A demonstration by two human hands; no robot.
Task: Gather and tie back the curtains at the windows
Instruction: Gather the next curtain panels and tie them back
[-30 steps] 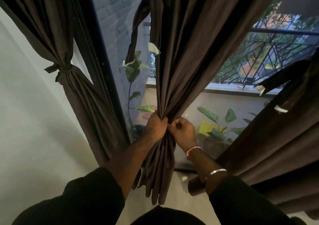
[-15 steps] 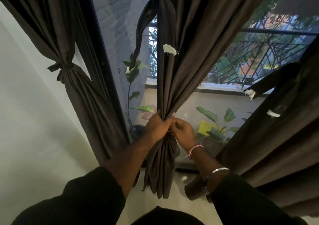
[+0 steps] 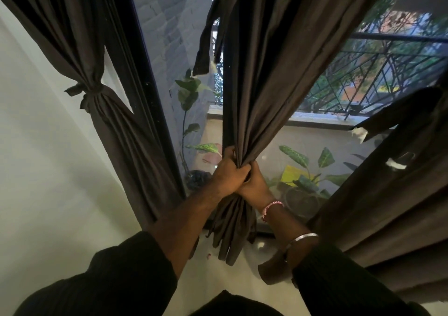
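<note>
Both hands now pressed closer together than half second ago, bunching dark brown fabric middle curtain (image 3: 261,85) tighter at window centre. Left hand (image 3: 229,173) fingers curled, clamped round gathered folds. Right hand (image 3: 254,182) touching it, fingers wrapped on same bunch. Loose tie strip (image 3: 206,46) dangles upper left. Left curtain (image 3: 97,92) already knotted.

I wear black ribbed sleeves (image 3: 135,264), both pushed up to leave my forearms bare. On my right wrist sits a pink and white braided thread band (image 3: 271,207), and farther up that forearm a plain silver bangle (image 3: 303,238).
</note>
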